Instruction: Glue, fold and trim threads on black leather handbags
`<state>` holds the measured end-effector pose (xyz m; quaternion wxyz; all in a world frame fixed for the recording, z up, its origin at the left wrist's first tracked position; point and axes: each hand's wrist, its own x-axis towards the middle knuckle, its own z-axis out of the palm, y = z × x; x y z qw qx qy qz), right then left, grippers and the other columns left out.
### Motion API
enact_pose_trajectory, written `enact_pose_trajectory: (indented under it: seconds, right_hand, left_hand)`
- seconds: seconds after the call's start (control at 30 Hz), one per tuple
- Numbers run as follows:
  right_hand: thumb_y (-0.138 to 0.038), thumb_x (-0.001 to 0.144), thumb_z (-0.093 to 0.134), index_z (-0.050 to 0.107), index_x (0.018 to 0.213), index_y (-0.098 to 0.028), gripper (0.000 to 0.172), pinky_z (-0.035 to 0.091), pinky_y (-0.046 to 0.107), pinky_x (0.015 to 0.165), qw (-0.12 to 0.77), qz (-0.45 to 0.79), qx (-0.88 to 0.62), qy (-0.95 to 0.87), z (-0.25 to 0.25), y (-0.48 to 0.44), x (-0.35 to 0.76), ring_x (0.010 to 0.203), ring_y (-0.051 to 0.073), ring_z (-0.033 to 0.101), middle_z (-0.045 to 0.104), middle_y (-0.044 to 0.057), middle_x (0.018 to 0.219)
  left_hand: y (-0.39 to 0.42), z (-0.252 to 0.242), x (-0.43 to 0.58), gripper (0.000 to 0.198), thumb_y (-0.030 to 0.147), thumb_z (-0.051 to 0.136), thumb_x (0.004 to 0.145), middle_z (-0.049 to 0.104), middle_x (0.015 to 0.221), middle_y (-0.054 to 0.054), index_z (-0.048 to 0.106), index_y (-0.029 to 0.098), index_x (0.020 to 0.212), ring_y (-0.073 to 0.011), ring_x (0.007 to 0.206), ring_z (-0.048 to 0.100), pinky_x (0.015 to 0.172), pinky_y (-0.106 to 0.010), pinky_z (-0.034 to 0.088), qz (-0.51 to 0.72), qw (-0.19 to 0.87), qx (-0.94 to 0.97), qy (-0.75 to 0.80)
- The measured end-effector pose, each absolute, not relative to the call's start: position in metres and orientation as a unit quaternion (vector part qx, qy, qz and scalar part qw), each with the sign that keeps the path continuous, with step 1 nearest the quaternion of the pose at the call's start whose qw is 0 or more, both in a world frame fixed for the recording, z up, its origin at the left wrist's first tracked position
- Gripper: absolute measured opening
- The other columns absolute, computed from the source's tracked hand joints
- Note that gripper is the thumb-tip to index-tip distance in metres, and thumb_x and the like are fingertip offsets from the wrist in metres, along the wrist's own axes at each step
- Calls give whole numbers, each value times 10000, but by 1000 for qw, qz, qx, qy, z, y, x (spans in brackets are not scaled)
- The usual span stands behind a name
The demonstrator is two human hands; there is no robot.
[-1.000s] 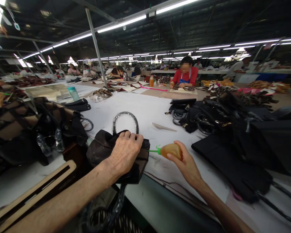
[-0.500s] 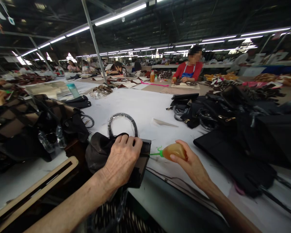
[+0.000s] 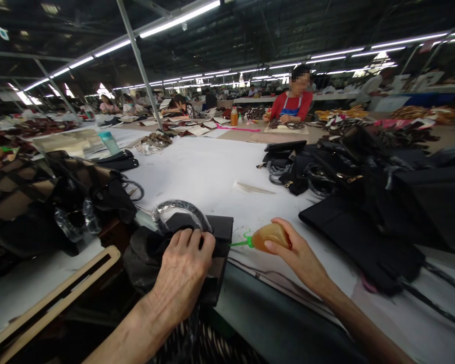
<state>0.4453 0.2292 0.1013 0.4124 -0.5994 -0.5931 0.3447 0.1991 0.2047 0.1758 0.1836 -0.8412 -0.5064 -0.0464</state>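
Note:
My left hand grips the top of a black handbag, its fingers curled over the edge and partly out of sight. The bag's ring-like handle, wrapped in clear plastic, rises behind my knuckles. In my right hand lies a squeeze bottle of amber liquid, tilted nearly level. Its thin green nozzle points left and its tip meets the bag's right edge; whether it touches is too small to tell.
Black bags are piled on the right, more bags on the left. A pale flat strip lies on the white tabletop. A slotted wooden frame is at lower left. Across the table, a person in red works.
My left hand and the handbag have shifted slightly left and down, and the handle has tipped lower toward me. The bottle stays at the bag's edge, moving marginally left.

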Motion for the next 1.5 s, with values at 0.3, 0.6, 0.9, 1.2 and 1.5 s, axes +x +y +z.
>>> enact_pose_trajectory:
  seconds: [0.3, 0.6, 0.9, 1.2, 1.5]
  right_hand:
    - [-415, 744, 576, 438, 1213, -229, 523, 401, 367, 869, 410, 315, -605, -605, 99, 231, 440, 972, 247, 535, 560, 36, 1096]
    - [-402, 778, 572, 410, 1224, -261, 494, 377, 365, 893, 417, 237, -603, -638, 90, 232, 435, 1029, 235, 490, 495, 40, 1180]
    - [-426, 778, 562, 416, 1227, -241, 507, 380, 363, 878, 401, 247, -610, -637, 97, 228, 437, 1009, 247, 501, 517, 47, 1151]
    - [-427, 776, 569, 427, 1185, -232, 475, 395, 333, 830, 434, 336, -603, -579, 104, 221, 440, 897, 215, 544, 574, 12, 979]
    - [-410, 762, 574, 436, 1192, -229, 487, 398, 340, 823, 413, 355, -602, -583, 107, 219, 438, 899, 222, 540, 567, 17, 985]
  left_hand:
    - [202, 178, 199, 230, 133, 591, 742, 596, 938, -119, 593, 118, 972, -274, 911, 539, 802, -423, 465, -56, 151, -838, -521]
    - [204, 189, 201, 174, 117, 566, 745, 589, 904, -84, 572, 154, 914, -258, 904, 535, 782, -411, 463, -27, 113, -841, -528]
    - [205, 191, 199, 133, 111, 519, 765, 573, 882, -68, 546, 162, 885, -241, 867, 521, 760, -394, 456, -23, 113, -843, -526]
    - [200, 190, 200, 136, 103, 519, 773, 579, 896, -81, 562, 151, 893, -247, 876, 521, 769, -394, 454, -9, 94, -841, -533]
    - [198, 188, 200, 131, 108, 536, 767, 581, 900, -78, 562, 154, 887, -238, 872, 522, 771, -385, 451, -16, 94, -840, -534]
